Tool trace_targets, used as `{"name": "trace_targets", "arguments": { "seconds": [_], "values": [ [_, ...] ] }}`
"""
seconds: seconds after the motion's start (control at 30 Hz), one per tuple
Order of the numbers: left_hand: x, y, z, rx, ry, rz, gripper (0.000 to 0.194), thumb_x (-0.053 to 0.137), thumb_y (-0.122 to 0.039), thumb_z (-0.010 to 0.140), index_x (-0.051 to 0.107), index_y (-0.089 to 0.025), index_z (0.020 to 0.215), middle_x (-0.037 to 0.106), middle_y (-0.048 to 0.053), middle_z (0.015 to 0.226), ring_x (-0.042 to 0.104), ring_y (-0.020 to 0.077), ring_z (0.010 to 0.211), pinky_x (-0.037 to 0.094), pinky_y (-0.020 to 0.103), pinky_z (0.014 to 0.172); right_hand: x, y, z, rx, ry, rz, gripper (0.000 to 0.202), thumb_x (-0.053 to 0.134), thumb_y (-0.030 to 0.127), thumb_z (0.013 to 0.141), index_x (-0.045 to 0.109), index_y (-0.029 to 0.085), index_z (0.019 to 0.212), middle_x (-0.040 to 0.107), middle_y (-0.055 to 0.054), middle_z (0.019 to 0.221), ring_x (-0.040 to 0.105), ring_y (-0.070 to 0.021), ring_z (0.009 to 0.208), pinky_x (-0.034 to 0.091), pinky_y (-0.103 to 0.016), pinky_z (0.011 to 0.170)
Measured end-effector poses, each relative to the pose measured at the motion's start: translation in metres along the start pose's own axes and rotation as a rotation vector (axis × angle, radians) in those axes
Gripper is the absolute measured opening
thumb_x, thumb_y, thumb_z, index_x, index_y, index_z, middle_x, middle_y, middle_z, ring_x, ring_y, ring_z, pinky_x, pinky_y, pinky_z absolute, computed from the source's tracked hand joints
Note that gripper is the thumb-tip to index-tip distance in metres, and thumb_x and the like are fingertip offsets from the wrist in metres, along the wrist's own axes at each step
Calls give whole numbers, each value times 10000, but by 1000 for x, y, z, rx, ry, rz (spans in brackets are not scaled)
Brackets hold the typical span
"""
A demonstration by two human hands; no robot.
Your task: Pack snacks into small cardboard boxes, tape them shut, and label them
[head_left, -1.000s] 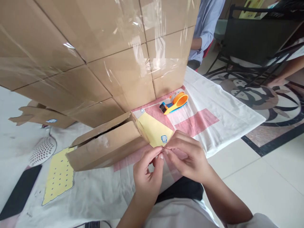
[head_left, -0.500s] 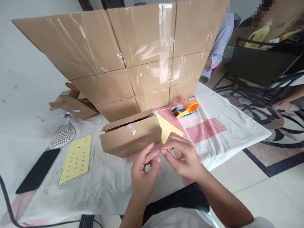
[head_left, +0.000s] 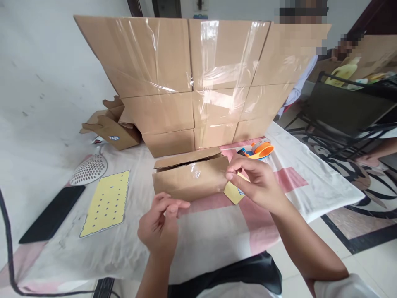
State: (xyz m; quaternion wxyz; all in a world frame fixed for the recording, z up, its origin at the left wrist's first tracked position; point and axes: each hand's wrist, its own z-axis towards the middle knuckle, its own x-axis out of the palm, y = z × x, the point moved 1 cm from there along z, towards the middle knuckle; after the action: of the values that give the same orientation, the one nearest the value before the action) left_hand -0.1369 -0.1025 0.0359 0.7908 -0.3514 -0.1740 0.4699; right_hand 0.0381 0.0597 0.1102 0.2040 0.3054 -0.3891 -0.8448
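A small brown cardboard box point(head_left: 189, 182) lies on the table in front of me, with a slit between its top flaps and a shiny piece of clear tape on its side. My left hand point(head_left: 161, 225) is in front of the box's left part, thumb and fingers drawn together. At the box's right end is my right hand point(head_left: 256, 180), its thumb and index finger pinched. Anything thin or transparent between either hand's fingertips is too small to make out. Partly behind my right hand are a yellow paper piece point(head_left: 234, 192) and an orange-and-blue tape dispenser point(head_left: 262, 151).
A large taped cardboard panel point(head_left: 220, 54) stands behind the box. Leftward are an opened carton point(head_left: 120, 132), a perforated white object point(head_left: 88, 169), a yellow dotted card point(head_left: 107, 203) and a black phone-like slab point(head_left: 51, 213). People are beyond the panel and at right, near a dark chair point(head_left: 350, 99).
My hands have moved apart: the left toward the left, the right toward the box's right end. The view has shifted, and the right hand now covers part of the tape dispenser.
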Motion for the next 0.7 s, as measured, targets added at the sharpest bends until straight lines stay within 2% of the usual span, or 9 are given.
{"name": "trace_targets", "arguments": {
  "seconds": [0.07,0.13,0.2,0.23,0.3,0.47,0.7],
  "values": [
    [4,1,19,198,105,211,193,607,-146,978,733,-226,856,772,-43,769,640,107,622,497,359,884,4,-1,14,37,86,-6,147,657,193,971,638,214,827,593,28,784,531,-114,753,423,-290,713],
    [11,5,35,333,204,436,122,621,-181,985,739,-211,995,813,8,993,743,181,900,443,392,981,9,-3,27,71,133,-18,148,667,223,964,649,208,817,604,27,775,526,-111,729,416,-284,686],
    [19,11,44,414,281,580,214,632,-281,998,710,-175,1168,775,67,1244,718,264,1170,368,437,1107,13,-7,39,97,147,-45,155,671,241,955,657,201,806,597,29,743,507,-106,685,393,-279,639],
    [23,13,46,437,306,617,294,631,-334,1002,686,-160,1233,743,84,1321,690,288,1242,328,452,1155,15,-10,45,108,152,-60,159,671,244,951,658,198,799,591,30,729,500,-104,669,383,-277,620],
    [28,19,47,456,323,653,375,618,-402,1008,662,-154,1286,727,85,1352,685,291,1257,288,454,1200,19,-17,56,130,171,-86,159,667,248,942,661,192,793,588,24,727,509,-108,668,377,-275,604],
    [29,26,45,459,302,676,340,589,-408,1019,687,-176,1248,774,40,1259,740,247,1139,317,420,1187,28,-39,79,173,251,-174,168,639,257,928,656,182,778,572,14,734,521,-117,664,392,-279,604],
    [30,26,49,448,323,704,336,566,-409,1028,702,-199,1251,782,24,1240,739,234,1113,343,422,1154,31,-59,91,180,315,-310,135,644,230,896,674,186,772,584,17,721,524,-114,630,397,-283,601]
  ]
}}
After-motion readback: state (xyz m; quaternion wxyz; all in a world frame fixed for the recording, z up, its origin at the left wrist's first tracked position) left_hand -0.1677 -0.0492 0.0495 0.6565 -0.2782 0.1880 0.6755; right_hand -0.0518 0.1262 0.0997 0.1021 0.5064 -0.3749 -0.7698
